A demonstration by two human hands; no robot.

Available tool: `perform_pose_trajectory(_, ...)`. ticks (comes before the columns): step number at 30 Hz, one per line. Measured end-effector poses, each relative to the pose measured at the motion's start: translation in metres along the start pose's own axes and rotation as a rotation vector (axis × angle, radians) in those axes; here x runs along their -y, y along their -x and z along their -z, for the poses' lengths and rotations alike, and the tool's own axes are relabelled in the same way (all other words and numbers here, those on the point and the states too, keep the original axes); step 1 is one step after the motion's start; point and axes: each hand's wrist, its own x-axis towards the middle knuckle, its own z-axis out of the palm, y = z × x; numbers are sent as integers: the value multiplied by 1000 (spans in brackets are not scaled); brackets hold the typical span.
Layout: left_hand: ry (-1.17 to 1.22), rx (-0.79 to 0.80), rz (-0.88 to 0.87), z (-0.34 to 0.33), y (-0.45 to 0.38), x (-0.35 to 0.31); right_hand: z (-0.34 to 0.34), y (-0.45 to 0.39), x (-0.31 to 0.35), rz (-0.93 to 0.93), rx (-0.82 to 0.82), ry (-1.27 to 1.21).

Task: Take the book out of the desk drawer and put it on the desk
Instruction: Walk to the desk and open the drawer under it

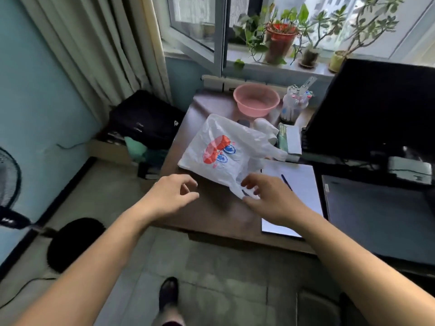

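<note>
Bare desk [211,215] strip at front-left edge; plastic bag [223,151], paper sheet [303,184], pink basin [256,100] crowd rest.

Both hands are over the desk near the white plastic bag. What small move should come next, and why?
Probably lower both hands to the desk front edge and find the drawer. The left hand and right hand hover open and empty by the plastic bag, and neither an open drawer nor a book shows yet.
</note>
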Motion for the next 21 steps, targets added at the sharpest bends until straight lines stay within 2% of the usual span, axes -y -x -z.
perform_pose_trajectory(5, 17, 38, 14, -52, 11, 28, -46, 17, -17, -30, 4, -24)
perform_pose_trajectory(10, 11, 58, -118, -115, 0, 74, -115, 14, -51, -91, -11, -99)
perform_pose_trajectory(15, -269, -80, -353, -188, -4, 122, -187, 13, -80, -108, -69, -185)
perform_pose_trajectory(21, -250, -140, -326, -249, -1, 161, -259, 38, -106, -76, -110, -140)
